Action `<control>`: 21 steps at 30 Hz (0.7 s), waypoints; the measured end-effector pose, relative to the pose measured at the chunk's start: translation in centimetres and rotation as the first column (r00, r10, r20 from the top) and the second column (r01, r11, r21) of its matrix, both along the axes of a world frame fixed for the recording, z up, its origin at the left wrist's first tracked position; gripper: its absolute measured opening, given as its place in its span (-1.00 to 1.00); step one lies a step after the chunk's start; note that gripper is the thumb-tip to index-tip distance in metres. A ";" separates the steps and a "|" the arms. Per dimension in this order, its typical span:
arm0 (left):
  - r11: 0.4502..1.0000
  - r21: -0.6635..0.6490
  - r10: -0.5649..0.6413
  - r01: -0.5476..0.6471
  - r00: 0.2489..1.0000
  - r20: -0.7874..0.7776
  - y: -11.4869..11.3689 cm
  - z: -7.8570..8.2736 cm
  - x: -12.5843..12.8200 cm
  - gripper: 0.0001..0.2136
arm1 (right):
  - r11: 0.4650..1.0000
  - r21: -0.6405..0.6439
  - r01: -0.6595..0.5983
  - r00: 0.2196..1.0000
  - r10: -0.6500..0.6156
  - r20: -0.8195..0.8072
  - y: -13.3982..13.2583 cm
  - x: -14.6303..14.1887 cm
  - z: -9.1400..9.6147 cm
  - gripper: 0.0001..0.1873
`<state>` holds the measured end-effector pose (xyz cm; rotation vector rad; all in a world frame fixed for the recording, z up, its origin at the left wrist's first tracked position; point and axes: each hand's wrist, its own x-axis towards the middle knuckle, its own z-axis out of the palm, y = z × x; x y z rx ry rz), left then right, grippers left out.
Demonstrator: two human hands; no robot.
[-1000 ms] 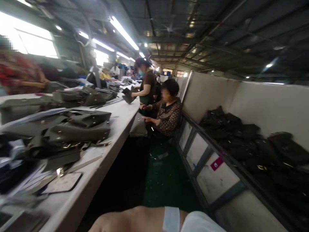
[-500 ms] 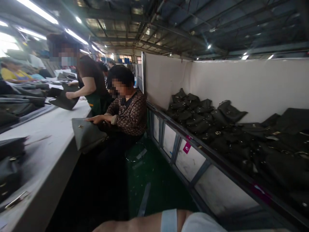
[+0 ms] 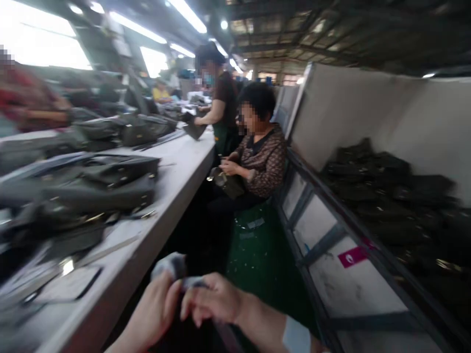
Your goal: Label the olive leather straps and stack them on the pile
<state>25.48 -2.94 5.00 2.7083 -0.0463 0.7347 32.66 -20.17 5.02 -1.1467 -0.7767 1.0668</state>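
My left hand (image 3: 156, 301) and my right hand (image 3: 219, 299) are close together at the bottom of the head view, off the table's front edge. Both are closed on a crumpled grey-and-white cloth (image 3: 167, 267), which bulges above my left fingers and stretches across to my right. Motion blurs its details. A pale band circles my right forearm. To the left, dark olive bags (image 3: 99, 181) with gold-coloured fittings lie piled on the white table (image 3: 180, 181). Nearer me on the tabletop is a flat pale piece with a dark edge (image 3: 69, 284).
A seated co-worker (image 3: 265, 157) handles a dark bag (image 3: 231, 184); another person (image 3: 221, 103) stands at the table beyond. On the right, a metal-framed bin (image 3: 327, 245) holds a heap of dark bags (image 3: 386, 191). Green floor (image 3: 257, 264) runs between table and bin.
The view has swung left, bringing more of the table into sight. Both my hands now show with the cloth; before, only my right forearm did. The seated co-worker's bag is lower and turned.
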 end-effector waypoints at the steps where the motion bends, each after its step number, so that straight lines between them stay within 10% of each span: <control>1: 1.000 -0.003 -0.017 0.016 0.993 -0.113 -0.4 0.1 -1.1 -0.42 | 1.000 -0.004 0.014 1.000 -0.014 -0.002 -0.4 0.6 0.5 -0.35; 4: 0.996 -0.074 0.018 -0.056 0.901 -0.433 -0.8 0.8 -3.9 -0.43 | 0.986 -0.156 -0.051 0.975 0.083 0.205 -0.2 2.9 1.2 -0.47; 7: 0.913 -0.371 -0.070 -0.169 0.832 -0.551 0.4 1.0 -6.9 -0.38 | 0.948 -0.298 -0.109 0.760 0.273 0.589 1.8 4.1 1.6 -0.63; 11: 0.653 -0.669 -0.180 -0.356 0.784 -0.594 2.0 0.6 -11.4 -0.25 | 0.923 -0.365 -0.120 0.417 0.380 0.826 3.9 2.4 2.2 -0.61; 21: 0.048 -0.895 -0.403 -0.443 0.812 -0.423 4.5 -0.3 -19.3 -0.28 | 0.799 -0.530 -0.285 0.296 0.599 0.744 7.7 -4.0 2.5 -0.68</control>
